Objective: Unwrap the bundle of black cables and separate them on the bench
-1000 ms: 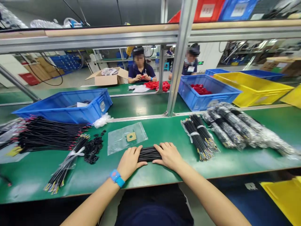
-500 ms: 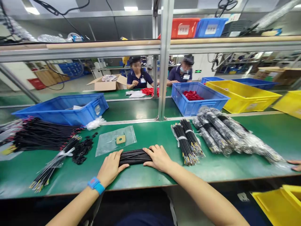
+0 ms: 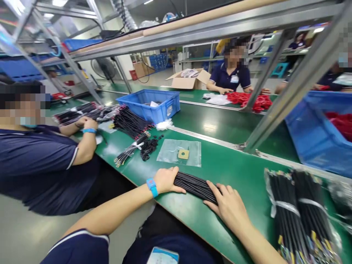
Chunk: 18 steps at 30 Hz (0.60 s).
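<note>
A bundle of black cables (image 3: 195, 187) lies on the green tabletop, gripped at both ends. My left hand (image 3: 167, 180), below a blue wristband, wraps round its left end with the thumb on the near side. Round the right end curls my right hand (image 3: 229, 203), fingers over the far side. Both palms hide the cable ends. Just behind the bundle is a clear plastic bag (image 3: 167, 154) with a tan square piece (image 3: 183, 154) that has a round hole. Small black parts (image 3: 148, 148) are heaped left of the bag, beside a tied cable bundle (image 3: 130, 150).
Two tied cable bundles (image 3: 287, 209) lie at the right. Many loose black cables (image 3: 130, 121) sit by a blue bin (image 3: 154, 106). A slanting metal post (image 3: 277, 95) rises behind the table. A co-worker (image 3: 41, 157) sits close at my left; another (image 3: 231, 73) sits opposite.
My view has turned to the left, bringing the co-worker at my left into sight. Both hands keep hold of the cable bundle on the table.
</note>
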{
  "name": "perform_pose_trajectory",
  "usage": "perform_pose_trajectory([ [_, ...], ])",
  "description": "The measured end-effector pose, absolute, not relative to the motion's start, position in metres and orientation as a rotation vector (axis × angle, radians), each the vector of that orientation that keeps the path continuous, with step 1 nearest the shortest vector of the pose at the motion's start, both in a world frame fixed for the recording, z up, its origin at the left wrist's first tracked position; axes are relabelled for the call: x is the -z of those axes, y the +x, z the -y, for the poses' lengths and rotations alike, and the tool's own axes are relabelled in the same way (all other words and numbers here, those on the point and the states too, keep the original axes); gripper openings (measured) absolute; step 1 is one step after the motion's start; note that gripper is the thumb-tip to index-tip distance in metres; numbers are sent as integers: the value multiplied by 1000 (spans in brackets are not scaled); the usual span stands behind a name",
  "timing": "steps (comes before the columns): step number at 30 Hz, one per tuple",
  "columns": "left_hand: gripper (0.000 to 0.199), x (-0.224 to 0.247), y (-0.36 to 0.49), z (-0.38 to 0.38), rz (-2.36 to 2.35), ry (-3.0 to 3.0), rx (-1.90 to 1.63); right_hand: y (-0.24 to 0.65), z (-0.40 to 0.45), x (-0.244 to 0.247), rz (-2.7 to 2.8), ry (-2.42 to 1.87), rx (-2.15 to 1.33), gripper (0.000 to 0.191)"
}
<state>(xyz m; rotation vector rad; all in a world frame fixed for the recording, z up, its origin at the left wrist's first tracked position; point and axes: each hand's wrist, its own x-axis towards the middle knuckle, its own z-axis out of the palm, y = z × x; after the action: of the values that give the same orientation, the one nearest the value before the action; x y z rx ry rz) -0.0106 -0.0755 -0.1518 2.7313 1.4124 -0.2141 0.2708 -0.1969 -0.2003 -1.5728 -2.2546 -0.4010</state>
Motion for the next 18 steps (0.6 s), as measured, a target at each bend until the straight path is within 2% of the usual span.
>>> perform_pose_trajectory([
  [7,98,156,-11,74,-1457,2733,246,271,195,194,2215,-1395,543,60],
  [14,100,174,-17,77,-1362,2829,27,271,193,185,2228,-1364,519,57],
  [18,100,182,-19,69,-1225,2868,-32,270,192,176,2240,-1357,514,62],
])
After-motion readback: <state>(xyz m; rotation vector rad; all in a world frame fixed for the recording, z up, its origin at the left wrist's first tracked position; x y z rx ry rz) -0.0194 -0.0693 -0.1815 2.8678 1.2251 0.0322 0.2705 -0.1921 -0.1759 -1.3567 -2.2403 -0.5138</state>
